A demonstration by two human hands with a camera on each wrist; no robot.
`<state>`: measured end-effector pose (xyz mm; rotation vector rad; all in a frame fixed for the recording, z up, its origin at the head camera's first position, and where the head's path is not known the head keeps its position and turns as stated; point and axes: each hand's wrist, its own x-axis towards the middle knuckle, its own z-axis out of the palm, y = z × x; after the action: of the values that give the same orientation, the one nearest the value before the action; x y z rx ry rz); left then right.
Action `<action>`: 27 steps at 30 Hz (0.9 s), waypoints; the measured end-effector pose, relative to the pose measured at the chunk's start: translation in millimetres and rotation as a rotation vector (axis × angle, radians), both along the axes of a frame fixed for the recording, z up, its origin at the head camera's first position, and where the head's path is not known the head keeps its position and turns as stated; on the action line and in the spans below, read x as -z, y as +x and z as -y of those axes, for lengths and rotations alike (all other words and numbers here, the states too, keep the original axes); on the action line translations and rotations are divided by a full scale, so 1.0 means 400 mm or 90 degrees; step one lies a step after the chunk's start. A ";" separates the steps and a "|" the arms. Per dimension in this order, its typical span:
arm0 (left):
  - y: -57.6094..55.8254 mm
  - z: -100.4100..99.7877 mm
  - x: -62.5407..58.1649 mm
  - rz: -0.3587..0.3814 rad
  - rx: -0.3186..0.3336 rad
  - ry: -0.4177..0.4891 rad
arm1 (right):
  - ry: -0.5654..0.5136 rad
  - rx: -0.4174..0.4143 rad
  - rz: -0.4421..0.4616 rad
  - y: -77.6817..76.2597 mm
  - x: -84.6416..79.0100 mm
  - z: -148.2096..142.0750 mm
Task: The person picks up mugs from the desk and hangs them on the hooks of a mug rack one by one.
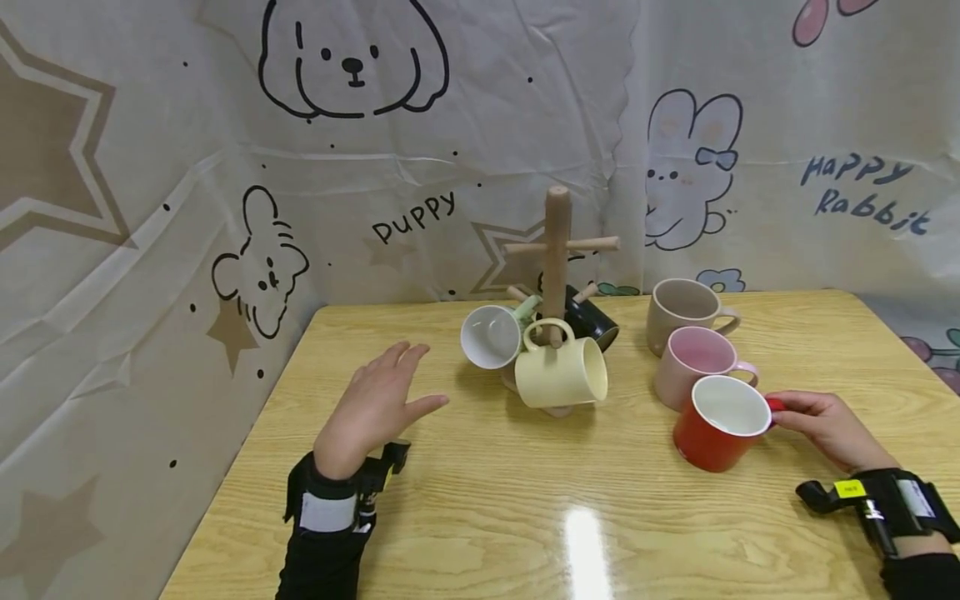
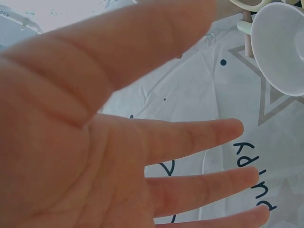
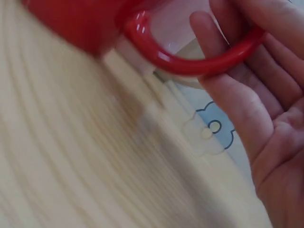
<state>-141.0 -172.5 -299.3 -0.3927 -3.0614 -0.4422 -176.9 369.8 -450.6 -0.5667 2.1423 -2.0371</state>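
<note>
Right hand (image 1: pixel 832 429): fingers drawn narrow, pinching the red handle (image 3: pixel 185 66) at the scene's near right.
Left hand (image 1: pixel 371 408): spread wide, holding nothing, left of the wooden rack (image 1: pixel 557 225).
Red handle: if the one-sided pinch slackens, the red mug (image 1: pixel 716 437) could swing down or slip.
Pink mug (image 1: pixel 673 383): just to the far side; a careless push could cause a knock.
Red mug: near right, glossy outside, white within, mouth up; whether its base touches the table (image 1: pixel 480 517) cannot be told.
</note>
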 end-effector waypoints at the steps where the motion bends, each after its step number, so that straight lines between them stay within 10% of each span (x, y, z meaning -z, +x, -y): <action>1: -0.001 0.001 0.000 0.001 0.001 -0.001 | -0.026 -0.004 0.002 0.001 0.005 0.001; 11: -0.007 0.001 0.007 0.012 -0.001 -0.008 | -0.130 -0.047 -0.006 0.013 0.006 0.009; 27: -0.018 -0.001 0.009 0.025 0.010 -0.010 | -0.279 0.068 -0.024 0.057 -0.158 0.132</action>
<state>-148.1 -172.3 -302.9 -0.4133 -3.1037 -0.4313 -154.0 316.8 -387.3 -0.5490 1.7781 -2.5947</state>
